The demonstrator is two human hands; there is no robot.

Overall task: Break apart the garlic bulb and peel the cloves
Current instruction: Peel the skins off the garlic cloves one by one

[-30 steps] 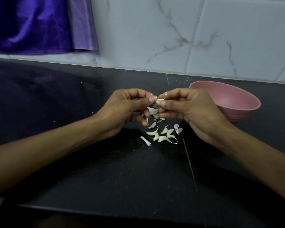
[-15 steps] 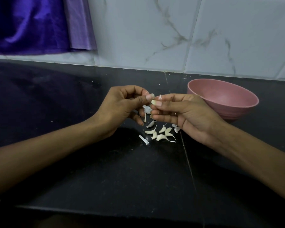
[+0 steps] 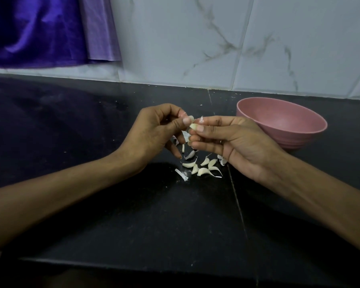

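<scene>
A small pale garlic clove (image 3: 192,126) is pinched between the thumb and fingers of my right hand (image 3: 231,142), held above the black counter. The thumb and forefinger of my left hand (image 3: 156,132) pinch at the clove's left end. A bit of white skin sticks to my right fingertip (image 3: 201,120). Below the hands, several loose garlic cloves (image 3: 204,165) and scraps of papery skin (image 3: 181,174) lie scattered on the counter. More pieces (image 3: 185,135) show behind my fingers, partly hidden.
A pink bowl (image 3: 299,140) stands on the black counter (image 3: 112,215) just right of my right hand. A marble-tiled wall (image 3: 216,42) runs along the back. Purple cloth (image 3: 40,30) hangs at the upper left. The counter's front edge crosses the bottom.
Both hands stayed together on the clove and drifted slightly left. My left thumb now sits at the clove's left tip. The pile on the counter has not moved.
</scene>
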